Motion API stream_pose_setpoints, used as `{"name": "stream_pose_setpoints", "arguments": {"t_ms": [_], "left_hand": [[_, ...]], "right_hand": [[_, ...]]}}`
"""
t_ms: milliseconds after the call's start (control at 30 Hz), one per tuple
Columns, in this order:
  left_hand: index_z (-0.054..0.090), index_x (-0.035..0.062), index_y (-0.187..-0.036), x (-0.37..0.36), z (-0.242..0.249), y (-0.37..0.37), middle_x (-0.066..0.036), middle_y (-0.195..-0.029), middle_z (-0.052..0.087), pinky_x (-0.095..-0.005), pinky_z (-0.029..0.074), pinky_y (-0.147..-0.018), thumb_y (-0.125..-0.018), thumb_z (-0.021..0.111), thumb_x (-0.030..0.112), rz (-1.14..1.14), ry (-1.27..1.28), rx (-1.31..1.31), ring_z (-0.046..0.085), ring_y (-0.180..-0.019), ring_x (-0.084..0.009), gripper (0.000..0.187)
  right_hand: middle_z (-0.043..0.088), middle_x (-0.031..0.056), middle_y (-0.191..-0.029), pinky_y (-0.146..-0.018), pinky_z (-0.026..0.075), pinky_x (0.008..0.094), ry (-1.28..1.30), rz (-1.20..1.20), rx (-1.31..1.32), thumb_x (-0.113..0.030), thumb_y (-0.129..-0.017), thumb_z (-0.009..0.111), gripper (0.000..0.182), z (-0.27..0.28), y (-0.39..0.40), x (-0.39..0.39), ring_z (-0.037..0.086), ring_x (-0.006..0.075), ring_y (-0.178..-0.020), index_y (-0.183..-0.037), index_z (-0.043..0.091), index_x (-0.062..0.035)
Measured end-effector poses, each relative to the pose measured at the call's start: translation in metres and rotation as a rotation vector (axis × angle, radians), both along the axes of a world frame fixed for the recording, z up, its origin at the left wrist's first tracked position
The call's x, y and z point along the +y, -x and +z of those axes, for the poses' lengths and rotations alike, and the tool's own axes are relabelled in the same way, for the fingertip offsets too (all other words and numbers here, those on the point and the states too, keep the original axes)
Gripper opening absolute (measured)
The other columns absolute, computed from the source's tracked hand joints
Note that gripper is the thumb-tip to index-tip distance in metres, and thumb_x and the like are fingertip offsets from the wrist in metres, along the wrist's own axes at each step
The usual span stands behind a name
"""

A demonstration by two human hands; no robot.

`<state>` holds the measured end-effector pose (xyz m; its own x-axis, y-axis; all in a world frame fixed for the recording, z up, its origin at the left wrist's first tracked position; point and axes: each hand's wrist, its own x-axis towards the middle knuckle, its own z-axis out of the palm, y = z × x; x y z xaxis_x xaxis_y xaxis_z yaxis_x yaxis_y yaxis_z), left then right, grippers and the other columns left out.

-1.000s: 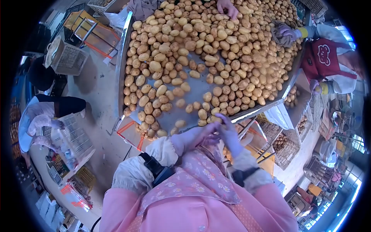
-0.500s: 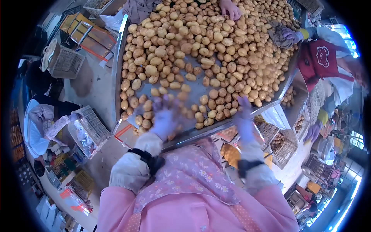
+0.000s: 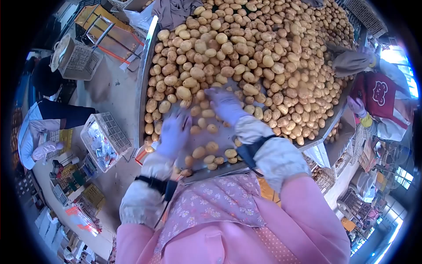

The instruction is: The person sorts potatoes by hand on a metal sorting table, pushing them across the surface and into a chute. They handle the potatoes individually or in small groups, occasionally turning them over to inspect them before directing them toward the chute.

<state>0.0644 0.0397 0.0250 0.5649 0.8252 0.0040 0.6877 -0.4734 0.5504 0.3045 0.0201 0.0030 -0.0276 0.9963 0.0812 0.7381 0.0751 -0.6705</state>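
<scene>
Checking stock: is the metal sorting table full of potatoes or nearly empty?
Mostly full: potatoes cover the sorting table, thinning to bare metal near the hands.

Bright, even daylight fills the scene, strongest at the blown-out window patch right of the metal sorting table [image 3: 145,66], whose rim catches a hard white glare. The potatoes [image 3: 263,57] on it show soft, short shadows. Heavy fisheye distortion bends everything around the table, and black vignette closes the corners. Motion blur smears the left hand [image 3: 174,132] and right hand [image 3: 225,104]; the potatoes beyond them stay sharp
</scene>
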Motion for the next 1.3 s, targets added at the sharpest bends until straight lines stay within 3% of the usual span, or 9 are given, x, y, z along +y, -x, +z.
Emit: {"name": "stream_pose_setpoints", "arguments": {"t_ms": [200,433,567,700,833,933,1067,1100,1300], "left_hand": [[0.065,0.0094,-0.119,0.029,-0.039,-0.058,-0.017,-0.11,0.064,-0.0475,0.055,-0.082,-0.09,0.067,0.019,-0.124,0.007,0.289,0.065,-0.099,-0.0389,0.031],[0.055,0.0102,-0.137,-0.02,-0.036,-0.004,-0.022,-0.126,0.057,-0.0497,0.053,-0.09,-0.088,0.07,0.02,-0.107,0.251,0.162,0.061,-0.112,-0.0416,0.053],[0.046,0.0108,-0.15,-0.031,-0.068,0.027,-0.022,-0.141,0.052,-0.0445,0.052,-0.101,-0.097,0.065,0.025,-0.009,0.277,0.025,0.055,-0.128,-0.0387,0.058],[0.043,0.0051,-0.151,-0.019,-0.073,0.063,-0.012,-0.138,0.055,-0.0383,0.052,-0.099,-0.109,0.048,0.034,0.657,1.13,-0.858,0.058,-0.119,-0.0255,0.051],[0.055,0.0078,-0.142,-0.033,-0.077,0.095,-0.01,-0.13,0.064,-0.0377,0.053,-0.092,-0.104,0.055,0.026,0.621,0.733,-0.725,0.064,-0.106,-0.0266,0.042],[0.066,0.0109,-0.125,-0.059,-0.018,0.054,-0.016,-0.121,0.065,-0.0496,0.051,-0.09,-0.086,0.058,0.003,-0.09,0.151,0.367,0.063,-0.104,-0.038,0.041],[0.064,0.0125,-0.128,-0.074,-0.05,0.055,-0.019,-0.129,0.061,-0.0494,0.048,-0.098,-0.079,0.061,0.002,-0.014,0.144,0.175,0.059,-0.114,-0.043,0.05],[0.064,0.0125,-0.128,-0.072,-0.054,0.058,-0.019,-0.129,0.061,-0.0494,0.048,-0.098,-0.079,0.061,0.002,-0.018,0.144,0.175,0.059,-0.114,-0.043,0.05],[0.065,0.009,-0.126,-0.06,-0.044,0.077,-0.018,-0.121,0.065,-0.0475,0.05,-0.096,-0.083,0.06,0.0,-0.108,0.125,0.131,0.062,-0.111,-0.0398,0.045]], "right_hand": [[0.066,0.0123,-0.119,-0.086,0.055,0.0436,0.388,0.04,-0.476,-0.015,-0.092,0.064,0.051,-0.027,0.019,-0.071,0.069,0.0319,-0.102,-0.142,0.055,-0.0194],[0.056,0.0043,-0.111,-0.083,0.048,0.0228,0.325,-0.733,0.943,-0.005,-0.101,0.059,0.04,0.009,-0.022,-0.205,0.056,0.0087,-0.095,-0.14,0.049,-0.0044],[0.056,0.0036,-0.113,-0.084,0.049,0.0233,0.368,-0.855,1.149,-0.006,-0.102,0.059,0.041,0.041,-0.017,-0.234,0.058,0.0105,-0.095,-0.141,0.048,-0.0042],[0.058,0.0039,-0.115,-0.09,0.052,0.0264,0.303,-0.825,0.914,-0.006,-0.103,0.057,0.036,0.033,-0.013,-0.259,0.062,0.0134,-0.1,-0.138,0.05,-0.0038],[0.062,0.0079,-0.119,-0.091,0.054,0.0284,0.194,-0.891,1.17,-0.007,-0.103,0.055,0.03,0.035,-0.022,-0.265,0.065,0.0161,-0.098,-0.133,0.053,-0.0048],[0.06,0.0036,-0.114,-0.086,0.054,0.0293,0.241,-0.893,1.259,-0.007,-0.1,0.058,0.019,0.037,-0.027,-0.249,0.063,0.0149,-0.095,-0.119,0.06,-0.0045],[0.066,0.0028,-0.108,-0.08,0.056,0.0285,0.393,-0.595,0.883,-0.012,-0.098,0.064,0.027,0.04,0.014,-0.176,0.064,0.0147,-0.095,-0.125,0.066,-0.0064],[0.069,0.0053,-0.109,-0.076,0.057,0.0321,-0.062,-0.365,0.209,-0.009,-0.094,0.065,0.033,0.027,0.028,-0.159,0.067,0.0207,-0.093,-0.127,0.067,-0.0092],[0.068,0.0058,-0.131,-0.087,0.057,0.0442,0.738,-0.044,-0.363,-0.018,-0.098,0.057,0.035,0.02,0.083,-0.07,0.069,0.0255,-0.116,-0.131,0.066,-0.0129]]}}
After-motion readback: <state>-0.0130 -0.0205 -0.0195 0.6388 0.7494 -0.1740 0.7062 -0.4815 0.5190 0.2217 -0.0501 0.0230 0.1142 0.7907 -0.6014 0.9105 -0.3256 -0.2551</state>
